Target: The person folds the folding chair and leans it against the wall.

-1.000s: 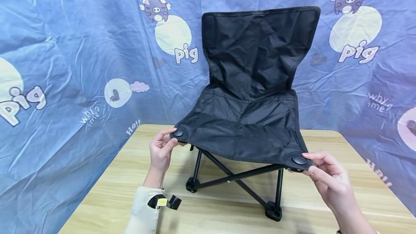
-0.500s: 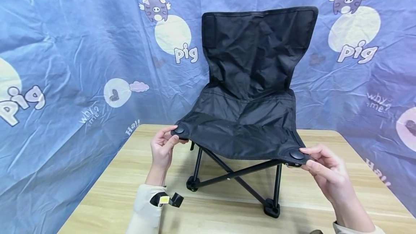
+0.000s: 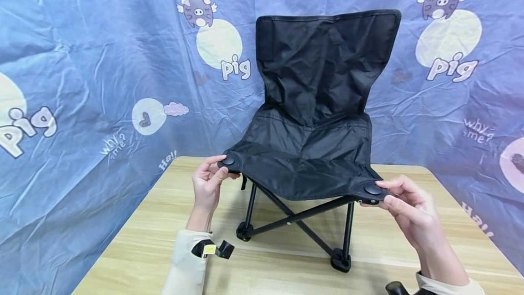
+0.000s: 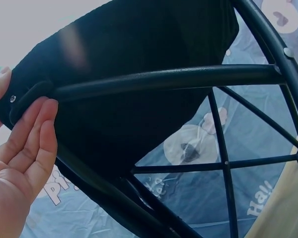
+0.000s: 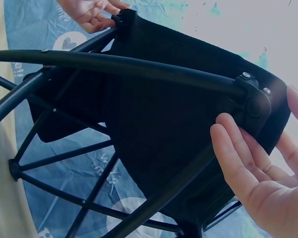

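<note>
A: Nearest us, the right hand (image 3: 413,213) pinches the seat's near right corner (image 3: 371,188), thumb against fingers!

B: And the left hand (image 3: 206,183) pinches the near left corner (image 3: 230,161) — one grip per side, probably to balance the pull and steady the black folding chair (image 3: 307,149).

A: Just beyond, crossed legs (image 3: 288,219) brace the seat above the wooden table (image 3: 163,222). Do all the feet rest on it? Hard to tell; the seat hides the far ones.

B: Farthest back, the creased backrest (image 3: 327,58) stands before a blue curtain (image 3: 123,67) — facing the person, which leaves both near corners reachable.
</note>
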### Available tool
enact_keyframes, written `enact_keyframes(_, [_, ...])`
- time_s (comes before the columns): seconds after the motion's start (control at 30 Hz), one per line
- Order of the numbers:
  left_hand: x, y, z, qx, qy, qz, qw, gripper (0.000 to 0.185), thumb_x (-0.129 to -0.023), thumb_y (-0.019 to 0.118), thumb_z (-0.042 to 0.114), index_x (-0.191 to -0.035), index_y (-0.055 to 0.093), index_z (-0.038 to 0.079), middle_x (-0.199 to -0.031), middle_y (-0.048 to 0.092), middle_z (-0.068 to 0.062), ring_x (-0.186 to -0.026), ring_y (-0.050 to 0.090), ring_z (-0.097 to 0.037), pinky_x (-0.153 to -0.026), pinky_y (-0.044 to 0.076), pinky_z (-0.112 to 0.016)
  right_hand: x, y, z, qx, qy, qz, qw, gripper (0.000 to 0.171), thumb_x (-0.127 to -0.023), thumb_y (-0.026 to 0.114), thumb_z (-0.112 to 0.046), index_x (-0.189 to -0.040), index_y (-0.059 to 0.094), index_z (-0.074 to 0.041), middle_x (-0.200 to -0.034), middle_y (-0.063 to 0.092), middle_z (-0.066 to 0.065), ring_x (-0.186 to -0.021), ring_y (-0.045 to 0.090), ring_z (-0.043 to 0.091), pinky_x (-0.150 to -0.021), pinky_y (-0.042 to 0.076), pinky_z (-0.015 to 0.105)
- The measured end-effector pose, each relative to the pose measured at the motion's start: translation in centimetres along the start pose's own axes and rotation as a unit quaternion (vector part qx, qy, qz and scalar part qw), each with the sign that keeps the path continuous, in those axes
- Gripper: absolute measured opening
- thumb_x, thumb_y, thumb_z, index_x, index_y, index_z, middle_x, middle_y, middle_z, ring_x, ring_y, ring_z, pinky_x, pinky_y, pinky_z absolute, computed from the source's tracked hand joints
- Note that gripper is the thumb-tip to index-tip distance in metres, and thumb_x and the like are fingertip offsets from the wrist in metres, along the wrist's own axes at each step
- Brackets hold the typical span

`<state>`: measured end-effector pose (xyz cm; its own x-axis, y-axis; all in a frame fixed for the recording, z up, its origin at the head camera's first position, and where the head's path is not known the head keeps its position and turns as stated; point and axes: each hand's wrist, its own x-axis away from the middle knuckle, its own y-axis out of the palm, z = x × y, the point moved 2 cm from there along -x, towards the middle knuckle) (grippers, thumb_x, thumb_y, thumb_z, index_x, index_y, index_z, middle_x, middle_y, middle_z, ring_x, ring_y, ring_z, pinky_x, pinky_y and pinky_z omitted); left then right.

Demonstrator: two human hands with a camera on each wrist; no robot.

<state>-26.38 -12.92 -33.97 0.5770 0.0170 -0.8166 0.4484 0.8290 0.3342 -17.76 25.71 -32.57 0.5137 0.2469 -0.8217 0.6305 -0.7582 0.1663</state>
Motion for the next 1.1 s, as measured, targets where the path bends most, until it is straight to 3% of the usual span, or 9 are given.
enact_keyframes(0.57, [-1.1,1.1,-0.1,-0.018,-0.003,0.009,0.9998,0.019,-0.091,0.067,-0.002,-0.11,0.07,0.002,-0.079,0.072,-0.009,-0.067,0.072,-0.019,-0.067,0.061,-0.029,-1.6,0.0,0.2,-0.013,-0.011,0.004,1.0,0.044,-0.086,0.019,0.029,-0.12,0.048,0.027,-0.117,0.063,0.032,-0.103,0.067,0.039,-0.089,0.058,0.044])
enact_keyframes(0.87, [-1.7,1.6,0.0,-0.016,-0.015,0.002,0.9998,0.021,-0.09,0.074,0.011,-0.11,0.071,0.009,-0.08,0.073,-0.008,-0.068,0.073,-0.018,-0.068,0.061,-0.028,-2.5,0.2,0.1,-0.005,0.0,0.0,1.0,0.043,-0.087,0.021,0.029,-0.119,0.049,0.025,-0.12,0.061,0.033,-0.105,0.066,0.039,-0.087,0.058,0.047])
enact_keyframes(1.1, [-2.1,1.9,0.0,-0.014,-0.014,-0.004,0.9998,0.021,-0.09,0.075,0.012,-0.11,0.071,0.009,-0.082,0.074,-0.01,-0.068,0.073,-0.02,-0.068,0.062,-0.03,-3.2,0.2,0.1,-0.01,-0.001,-0.012,1.0,0.043,-0.087,0.021,0.028,-0.12,0.049,0.025,-0.119,0.062,0.032,-0.104,0.067,0.039,-0.088,0.057,0.046])
